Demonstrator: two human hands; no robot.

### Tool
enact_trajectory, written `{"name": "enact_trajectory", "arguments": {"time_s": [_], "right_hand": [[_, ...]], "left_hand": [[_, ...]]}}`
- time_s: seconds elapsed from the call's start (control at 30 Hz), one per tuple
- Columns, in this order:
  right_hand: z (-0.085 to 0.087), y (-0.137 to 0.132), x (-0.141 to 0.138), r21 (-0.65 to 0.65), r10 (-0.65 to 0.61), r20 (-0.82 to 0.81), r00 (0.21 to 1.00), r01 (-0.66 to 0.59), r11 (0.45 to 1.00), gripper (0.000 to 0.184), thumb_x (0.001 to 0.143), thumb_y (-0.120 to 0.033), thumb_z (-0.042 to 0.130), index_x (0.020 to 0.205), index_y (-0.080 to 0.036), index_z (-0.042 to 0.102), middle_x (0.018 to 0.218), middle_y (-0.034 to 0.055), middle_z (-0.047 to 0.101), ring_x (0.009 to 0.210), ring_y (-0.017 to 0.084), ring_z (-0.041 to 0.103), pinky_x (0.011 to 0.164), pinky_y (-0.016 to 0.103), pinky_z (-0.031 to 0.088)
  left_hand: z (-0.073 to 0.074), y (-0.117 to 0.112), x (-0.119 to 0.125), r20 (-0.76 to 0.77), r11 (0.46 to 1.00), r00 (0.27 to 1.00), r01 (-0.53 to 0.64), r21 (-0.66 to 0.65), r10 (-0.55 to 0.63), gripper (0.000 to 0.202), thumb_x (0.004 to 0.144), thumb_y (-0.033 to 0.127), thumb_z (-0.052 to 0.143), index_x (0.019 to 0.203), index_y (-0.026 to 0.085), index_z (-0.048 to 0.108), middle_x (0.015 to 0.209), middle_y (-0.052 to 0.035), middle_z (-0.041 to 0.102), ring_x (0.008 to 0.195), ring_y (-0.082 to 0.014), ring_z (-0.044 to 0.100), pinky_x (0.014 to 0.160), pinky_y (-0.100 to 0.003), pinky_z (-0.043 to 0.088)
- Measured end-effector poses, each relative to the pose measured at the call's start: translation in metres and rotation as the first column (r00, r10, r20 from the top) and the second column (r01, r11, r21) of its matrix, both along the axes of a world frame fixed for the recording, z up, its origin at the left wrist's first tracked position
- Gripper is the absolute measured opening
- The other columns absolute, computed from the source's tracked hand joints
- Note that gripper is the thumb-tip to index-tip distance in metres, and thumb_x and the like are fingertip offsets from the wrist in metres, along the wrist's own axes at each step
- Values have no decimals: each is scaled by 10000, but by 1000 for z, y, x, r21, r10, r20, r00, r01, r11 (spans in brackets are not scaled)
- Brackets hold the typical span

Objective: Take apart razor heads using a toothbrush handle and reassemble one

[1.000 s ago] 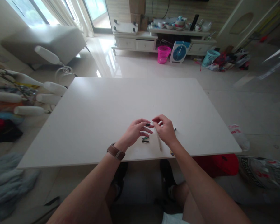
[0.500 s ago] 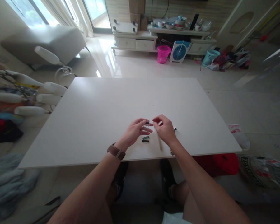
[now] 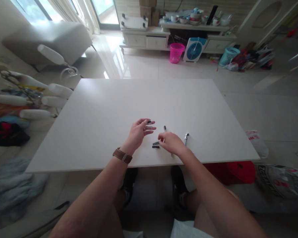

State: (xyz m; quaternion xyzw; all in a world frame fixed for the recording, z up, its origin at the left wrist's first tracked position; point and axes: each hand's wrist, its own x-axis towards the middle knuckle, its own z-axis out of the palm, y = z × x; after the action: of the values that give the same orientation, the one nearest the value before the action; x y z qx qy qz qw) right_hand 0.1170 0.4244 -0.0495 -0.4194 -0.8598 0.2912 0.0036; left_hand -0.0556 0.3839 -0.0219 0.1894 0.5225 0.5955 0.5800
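My left hand (image 3: 137, 133), with a brown watch strap at the wrist, pinches a small black-ended piece (image 3: 149, 122) between thumb and forefinger. Its other fingers stretch out, and something clear and thin seems to lie across them. My right hand (image 3: 172, 141) is low over the white table (image 3: 114, 99), its fingertips closed at the right end of a small green-and-black strip (image 3: 155, 143). Just below lies a similar black strip (image 3: 155, 147). A pen-like stick (image 3: 165, 127) passes under my right hand, its middle hidden. Right of that hand lies a metal tool with a bent head (image 3: 186, 136).
A red container (image 3: 240, 172) stands below the table's front right edge, beside a printed bag (image 3: 275, 181). White bottle-like lamp arms (image 3: 36, 114) reach close to the left edge. Across the floor are a pink basket (image 3: 176, 53) and a blue fan (image 3: 194, 49).
My right hand has come away from my left hand and down to the strips, uncovering the stick's dark end and the metal tool. My left hand has shifted slightly left, still holding its piece.
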Motion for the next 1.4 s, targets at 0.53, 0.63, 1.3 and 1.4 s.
{"name": "enact_trajectory", "arguments": {"time_s": [0.53, 0.63, 1.3, 1.4], "right_hand": [[-31, -34, -34, 9, 165, 258, 952, -173, 985, 237, 825, -87, 548, 1037, -179, 600, 999, 98, 690, 915, 227, 651, 711, 293, 414], [-32, -37, -32, -35, 198, 281, 939, -196, 980, 247, 809, -97, 565, 1036, -186, 603, 996, 102, 697, 906, 231, 652, 711, 297, 408], [15, 23, 11, -231, -463, -648, 605, 424, 876, 210, 827, -379, 641, 922, -212, 556, 774, -7, 613, 665, 148, 612, 632, 270, 484], [15, 18, 4, -280, -458, -671, 584, 372, 885, 243, 801, -396, 682, 882, -206, 553, 796, 5, 634, 686, 149, 627, 638, 267, 499]], "left_hand": [[-2, 1, 7, 107, 1000, 994, 10, -10, -9, 188, 860, 278, 547, 944, 124, 613, 993, -152, 730, 712, -213, 730, 611, -279, 547], [0, 1, 7, 126, 1000, 992, 4, -16, -2, 197, 843, 284, 546, 935, 125, 616, 981, -146, 731, 707, -216, 729, 612, -280, 548], [-17, 4, 19, 112, 997, 991, 72, -24, -69, 249, 849, 324, 542, 1000, 137, 606, 1083, -179, 719, 796, -240, 743, 664, -304, 570], [-18, 5, 21, 122, 997, 990, 75, -22, -72, 237, 845, 311, 548, 996, 140, 612, 1038, -149, 713, 787, -228, 738, 663, -303, 574]]}}
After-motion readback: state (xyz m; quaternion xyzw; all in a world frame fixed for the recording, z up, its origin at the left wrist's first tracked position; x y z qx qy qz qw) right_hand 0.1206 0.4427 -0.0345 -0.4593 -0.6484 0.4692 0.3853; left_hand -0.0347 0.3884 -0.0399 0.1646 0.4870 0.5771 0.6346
